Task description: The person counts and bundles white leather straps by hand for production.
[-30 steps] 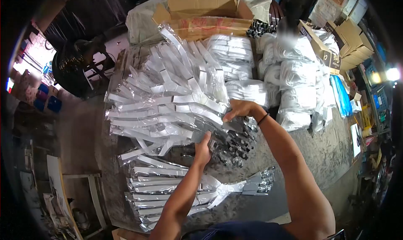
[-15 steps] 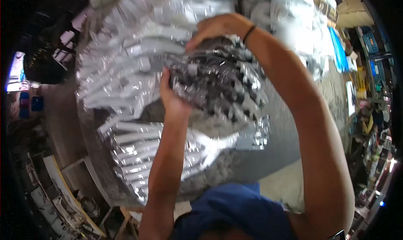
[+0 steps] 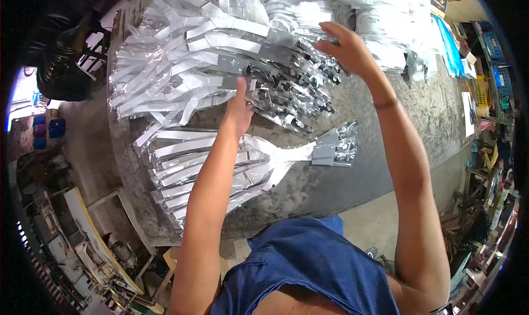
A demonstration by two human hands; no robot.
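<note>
Left hand (image 3: 241, 110) touches the dark strip ends (image 3: 295, 83) at eight o'clock, grip unclear; right hand (image 3: 351, 52), fingers apart, at two o'clock.

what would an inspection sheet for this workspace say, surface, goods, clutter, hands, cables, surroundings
surface: grey table, blotched and marked
job's things: large pile of bagged white strips with dark ends; smaller fanned bundle lying apart on the near side
clutter: white packs stacked at the far side; blue plastic and a paper sheet to the right
hands: left hand at the pile's dark ends, grip unclear; right hand open beside them, holding nothing
cables: nothing seen
surroundings: blue basket and yellow basket at right; crowded edges, details unclear
</note>
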